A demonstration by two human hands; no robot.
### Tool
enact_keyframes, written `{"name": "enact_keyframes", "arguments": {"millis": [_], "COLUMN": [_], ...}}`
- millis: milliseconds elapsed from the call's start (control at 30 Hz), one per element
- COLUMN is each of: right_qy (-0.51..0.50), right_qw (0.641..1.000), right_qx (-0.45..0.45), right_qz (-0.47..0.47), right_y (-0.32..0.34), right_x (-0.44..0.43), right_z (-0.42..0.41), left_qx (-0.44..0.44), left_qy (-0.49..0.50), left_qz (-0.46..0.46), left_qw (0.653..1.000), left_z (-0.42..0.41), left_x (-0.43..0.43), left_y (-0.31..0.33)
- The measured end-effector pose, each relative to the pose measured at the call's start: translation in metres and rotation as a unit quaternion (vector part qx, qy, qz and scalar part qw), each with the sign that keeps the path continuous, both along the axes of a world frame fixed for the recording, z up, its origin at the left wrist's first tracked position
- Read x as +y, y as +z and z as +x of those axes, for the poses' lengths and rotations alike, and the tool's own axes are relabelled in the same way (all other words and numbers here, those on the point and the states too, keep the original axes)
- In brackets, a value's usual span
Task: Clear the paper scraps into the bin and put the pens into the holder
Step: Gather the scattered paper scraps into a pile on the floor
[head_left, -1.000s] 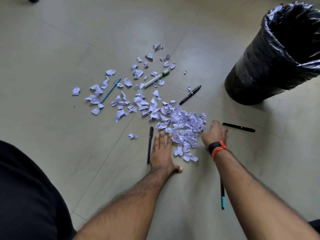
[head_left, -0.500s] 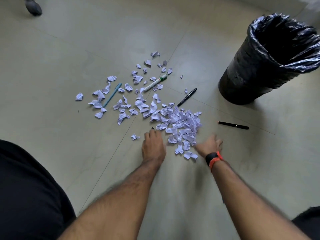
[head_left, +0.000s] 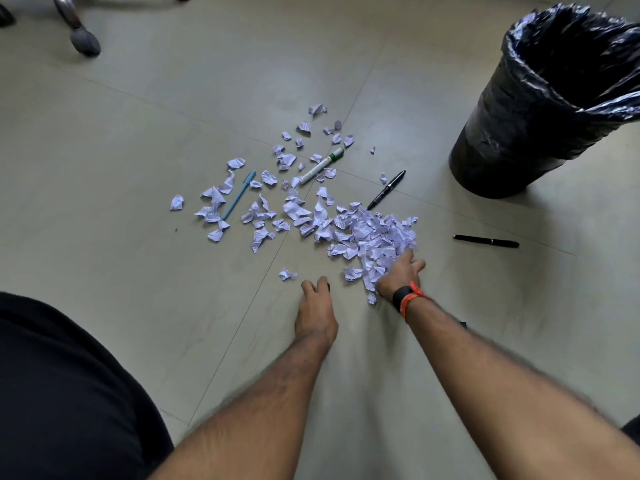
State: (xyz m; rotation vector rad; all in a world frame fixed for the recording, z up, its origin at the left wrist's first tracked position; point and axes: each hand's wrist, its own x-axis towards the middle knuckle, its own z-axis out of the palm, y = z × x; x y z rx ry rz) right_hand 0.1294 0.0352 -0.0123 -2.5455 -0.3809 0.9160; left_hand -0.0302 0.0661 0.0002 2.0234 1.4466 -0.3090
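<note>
Your right hand (head_left: 401, 273) rests with fingers spread on the near edge of the heaped paper scraps (head_left: 372, 237), holding nothing that shows. Your left hand (head_left: 316, 308) lies curled on the floor (head_left: 138, 133) just beside the heap; a dark tip pokes out at its fingertips, likely a pen, but you cannot tell whether it is gripped or merely covered.

The scraps lie in two groups: a dense pile by your right hand and a thin scatter running away to the left. The bin (head_left: 547, 109) stands well apart, up and to the right. No holder is in view.

The risks from here:
- Pens sit among the paper. The blue pen (head_left: 239, 195) and the green-capped marker (head_left: 322, 165) lie inside the scatter, and a black pen (head_left: 386, 190) touches the heap's far edge. A broad scoop could carry one into the bin.
- The scraps are light and loose, so a hurried lift would likely shed pieces on the way to the bin.
- Another black pen (head_left: 486, 241) lies alone toward the bin, where a sweeping arm could knock it and send it rolling.
- The lone scrap (head_left: 286, 274) near your left hand is easily missed.
</note>
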Motion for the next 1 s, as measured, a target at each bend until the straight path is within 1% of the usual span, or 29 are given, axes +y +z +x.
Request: {"name": "enact_keyframes", "arguments": {"millis": [67,133,233,333,400,467,533,600,667,700,767,800,833,867,933,1000], "right_qy": [0.026,0.040,-0.005,-0.050,-0.068,-0.065,-0.060,-0.104,-0.147,-0.152,-0.125,-0.111,-0.106,-0.111,-0.137,-0.154], "right_qw": [0.999,0.997,0.996,0.997,0.997,0.998,0.998,0.993,0.986,0.983,0.981,0.981,0.979,0.977,0.972,0.972], "right_qx": [0.020,0.048,0.053,0.037,0.033,0.004,-0.016,-0.013,-0.004,0.000,0.007,0.006,-0.003,-0.022,-0.076,-0.108], "right_qz": [0.025,0.048,0.069,0.035,0.015,0.006,0.022,0.045,0.081,0.103,0.145,0.161,0.174,0.182,0.173,0.142], "right_y": [0.001,-0.001,-0.005,-0.003,-0.002,-0.002,-0.001,-0.001,-0.007,-0.009,-0.013,-0.010,-0.007,-0.003,0.005,0.005], "right_x": [0.006,0.004,-0.012,-0.024,-0.030,-0.041,-0.052,-0.050,-0.038,-0.030,-0.018,-0.015,-0.014,-0.014,-0.016,-0.014], "right_z": [-0.006,-0.006,0.010,0.023,0.012,-0.016,-0.051,-0.072,-0.075,-0.072,-0.064,-0.058,-0.050,-0.039,-0.010,0.028], "left_qx": [0.000,-0.009,-0.048,-0.079,-0.070,-0.069,-0.081,-0.092,-0.118,-0.140,-0.187,-0.204,-0.210,-0.204,-0.158,-0.092], "left_qy": [0.006,0.032,0.133,0.253,0.281,0.283,0.269,0.260,0.255,0.249,0.234,0.230,0.230,0.231,0.238,0.235], "left_qz": [0.001,0.025,0.079,0.080,0.067,0.056,0.038,0.020,0.005,-0.006,-0.028,-0.026,-0.006,0.027,0.084,0.097], "left_qw": [1.000,0.999,0.987,0.961,0.955,0.955,0.959,0.961,0.960,0.958,0.954,0.951,0.950,0.951,0.955,0.963], "left_z": [-0.008,-0.013,-0.018,-0.019,-0.020,-0.019,-0.014,-0.004,0.010,0.017,0.029,0.033,0.034,0.033,0.025,0.014], "left_x": [-0.004,-0.001,0.014,0.035,0.047,0.052,0.052,0.051,0.050,0.051,0.053,0.054,0.056,0.059,0.064,0.069], "left_y": [0.000,0.001,0.004,0.004,0.000,-0.005,-0.009,-0.010,-0.010,-0.011,-0.013,-0.011,-0.010,-0.009,-0.007,-0.008]}}
